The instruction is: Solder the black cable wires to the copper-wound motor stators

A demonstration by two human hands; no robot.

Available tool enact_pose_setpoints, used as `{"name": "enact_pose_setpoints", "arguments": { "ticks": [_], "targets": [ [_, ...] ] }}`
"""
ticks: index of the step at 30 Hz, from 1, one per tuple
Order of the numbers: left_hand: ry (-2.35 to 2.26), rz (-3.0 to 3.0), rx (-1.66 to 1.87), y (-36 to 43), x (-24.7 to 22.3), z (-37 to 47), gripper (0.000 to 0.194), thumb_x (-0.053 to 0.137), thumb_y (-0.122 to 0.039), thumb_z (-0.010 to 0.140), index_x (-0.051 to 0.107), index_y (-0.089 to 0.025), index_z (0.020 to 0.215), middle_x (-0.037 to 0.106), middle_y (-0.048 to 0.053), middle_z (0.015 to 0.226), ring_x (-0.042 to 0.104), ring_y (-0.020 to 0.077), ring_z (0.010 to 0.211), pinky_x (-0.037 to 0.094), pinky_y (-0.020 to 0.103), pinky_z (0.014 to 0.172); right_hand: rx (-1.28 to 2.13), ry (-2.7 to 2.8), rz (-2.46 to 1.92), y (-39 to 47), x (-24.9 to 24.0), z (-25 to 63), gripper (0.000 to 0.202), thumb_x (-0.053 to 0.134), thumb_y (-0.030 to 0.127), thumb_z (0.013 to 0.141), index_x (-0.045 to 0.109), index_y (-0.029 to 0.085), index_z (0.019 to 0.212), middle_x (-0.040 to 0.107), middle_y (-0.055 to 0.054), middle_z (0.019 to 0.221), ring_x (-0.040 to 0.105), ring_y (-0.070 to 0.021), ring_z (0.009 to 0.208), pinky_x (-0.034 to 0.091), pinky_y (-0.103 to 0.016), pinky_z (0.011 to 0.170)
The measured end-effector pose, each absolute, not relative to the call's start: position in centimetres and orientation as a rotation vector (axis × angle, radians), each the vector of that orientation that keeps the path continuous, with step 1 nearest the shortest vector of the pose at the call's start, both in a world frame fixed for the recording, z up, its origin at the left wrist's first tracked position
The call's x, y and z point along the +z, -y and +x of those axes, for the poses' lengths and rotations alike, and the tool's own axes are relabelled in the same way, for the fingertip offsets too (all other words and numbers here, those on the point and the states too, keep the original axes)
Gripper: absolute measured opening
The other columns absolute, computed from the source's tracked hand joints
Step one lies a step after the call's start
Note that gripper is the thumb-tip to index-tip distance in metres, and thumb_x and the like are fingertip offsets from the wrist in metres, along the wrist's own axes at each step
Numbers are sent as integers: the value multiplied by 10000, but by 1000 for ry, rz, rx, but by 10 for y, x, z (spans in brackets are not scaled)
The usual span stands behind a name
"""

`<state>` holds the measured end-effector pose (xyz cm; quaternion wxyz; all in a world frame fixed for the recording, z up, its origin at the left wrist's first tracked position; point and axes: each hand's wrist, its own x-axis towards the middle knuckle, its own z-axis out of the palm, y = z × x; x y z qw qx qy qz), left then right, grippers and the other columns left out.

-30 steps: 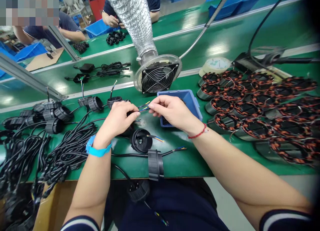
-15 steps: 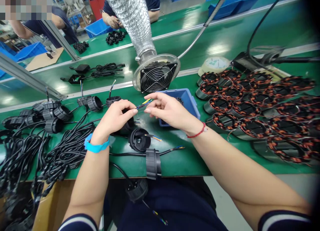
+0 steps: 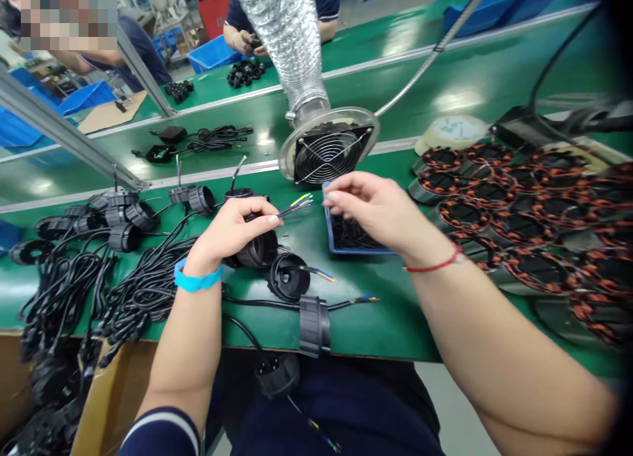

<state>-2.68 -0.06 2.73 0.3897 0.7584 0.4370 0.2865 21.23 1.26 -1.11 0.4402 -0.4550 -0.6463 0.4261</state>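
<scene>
Wires (image 3: 300, 203) are pinched in the left hand (image 3: 236, 228); the right hand (image 3: 373, 204) hovers half curled, its hold unclear.

The left hand (image 3: 231, 230) hides part of the wires (image 3: 298, 204). The right hand (image 3: 374, 207) covers some of the blue box (image 3: 357, 251). At the right edge, copper rings (image 3: 589, 316) are blurry and cut off.
</scene>
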Motion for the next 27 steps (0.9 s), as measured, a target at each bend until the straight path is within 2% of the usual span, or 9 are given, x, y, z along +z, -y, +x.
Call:
{"name": "enact_pose_setpoints", "arguments": {
  "ticks": [3,7,9,12,15,17,19,25,27],
  "targets": [
    [-1198,1897,958,-9,22,-42,252,607,-382,851,689,-167,955,693,65,973,628,189,900,488,297,823,809,1914,-1462,-22,-16,233,178,570,367,832,627,198,829,680,-39,771,614,-180,691,460,-315,657],
    [-1825,1713,1492,-39,-4,-94,130,568,-227,813,647,-161,892,662,50,902,614,180,869,494,307,838,685,2340,-1787,-30,-31,247,139,551,303,853,629,206,915,721,-50,828,658,-225,743,469,-338,674],
    [-2090,1537,1515,-52,-17,-120,148,511,-141,794,613,-150,901,648,62,902,615,182,849,505,324,837,637,2440,-1829,-31,-36,248,177,529,292,870,631,198,980,727,-58,860,669,-233,769,481,-342,686],
    [-2190,1520,1366,-59,-28,-135,212,471,-63,757,604,-147,898,653,84,909,618,204,877,506,368,876,524,2524,-1797,-30,-40,245,299,531,282,871,626,166,1130,720,-88,968,680,-243,857,503,-354,764],
    [-2174,1801,1197,-53,-30,-122,264,538,-88,770,645,-171,997,659,121,1140,549,277,1154,406,459,1048,457,2597,-1783,-28,-41,240,415,560,284,857,595,130,1240,694,-124,1074,675,-256,935,507,-360,826],
    [-2219,2046,867,-47,-29,-109,332,590,-142,787,655,-199,1108,541,134,1399,391,355,1344,320,547,1097,426,2619,-1797,-28,-42,235,405,557,276,854,599,122,1226,687,-136,1100,669,-265,967,506,-365,834],
    [-2285,2183,499,-42,-28,-100,355,595,-171,801,665,-210,1147,418,133,1522,295,409,1403,302,604,1073,388,2618,-1793,-28,-42,231,375,544,267,852,607,126,1194,684,-139,1111,663,-276,991,502,-376,846],
    [-2528,2254,173,-37,-25,-91,260,633,-244,800,710,-157,1032,533,213,1304,445,457,1195,371,592,918,304,2639,-1738,-28,-37,226,294,424,218,899,662,167,1065,662,-116,1090,662,-252,1000,490,-352,876],
    [-2563,2285,92,-37,-23,-89,208,632,-266,807,726,-157,958,552,214,1234,458,452,1156,379,580,888,326,2673,-1694,-27,-37,226,296,456,256,907,663,174,1102,650,-110,1107,659,-243,1009,487,-338,898]
  ]
}}
